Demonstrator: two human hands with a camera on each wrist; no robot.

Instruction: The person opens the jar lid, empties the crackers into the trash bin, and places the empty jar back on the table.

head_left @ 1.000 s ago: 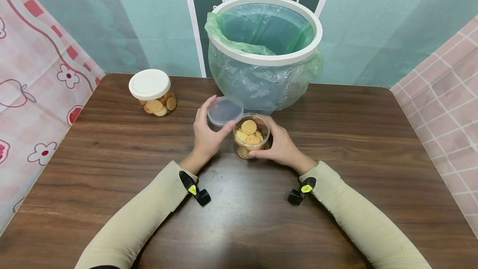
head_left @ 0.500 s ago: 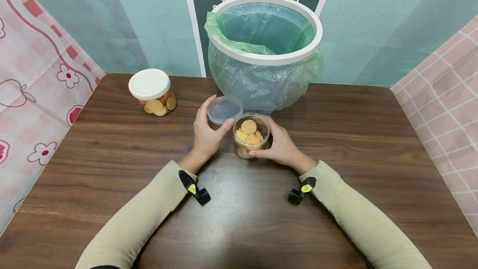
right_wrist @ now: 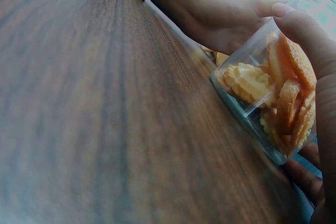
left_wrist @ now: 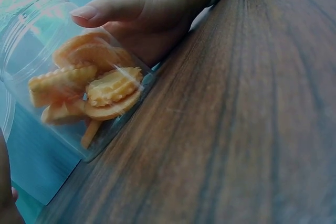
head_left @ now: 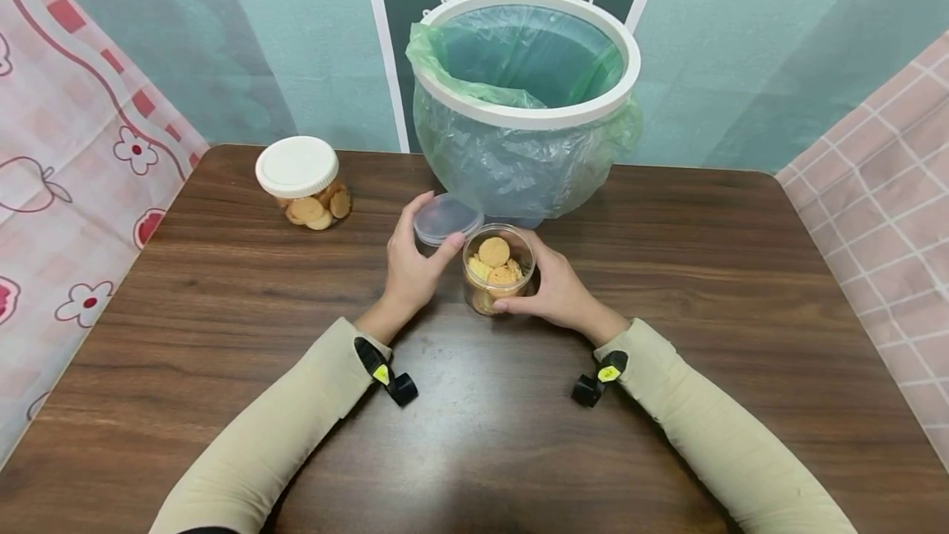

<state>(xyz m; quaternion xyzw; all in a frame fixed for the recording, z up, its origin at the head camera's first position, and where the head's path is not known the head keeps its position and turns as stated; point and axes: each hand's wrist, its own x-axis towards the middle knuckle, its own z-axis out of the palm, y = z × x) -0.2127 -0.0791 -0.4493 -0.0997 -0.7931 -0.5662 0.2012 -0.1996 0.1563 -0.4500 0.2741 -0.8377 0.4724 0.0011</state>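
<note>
Between the thumb and fingers of my left hand (head_left: 409, 266) is a round clear lid (head_left: 446, 219), tilted and beside the top of an uncovered clear jar (head_left: 480, 300). My right hand (head_left: 559, 287) grips that jar from the right, its thumb along the near side. Inside are several round and ridged cookies (head_left: 494, 253). Seen from the left wrist, the jar (left_wrist: 65, 142) stands on the tabletop, and the lid (left_wrist: 6, 111) barely shows at the left edge. The right wrist view has the right thumb (right_wrist: 310, 35) in front of the jar, with the left hand (right_wrist: 220, 22) behind.
A second cookie jar (head_left: 319, 208) with a white screw lid (head_left: 296, 166) stands at the back left. Right behind the hands is a trash bin (head_left: 519, 159) with a white rim and green liner bag. The wooden table (head_left: 667, 221) meets a blue-green wall.
My left hand and the lid have shifted slightly to the right and toward me. The right hand and the jar of cookies have stayed in place.
</note>
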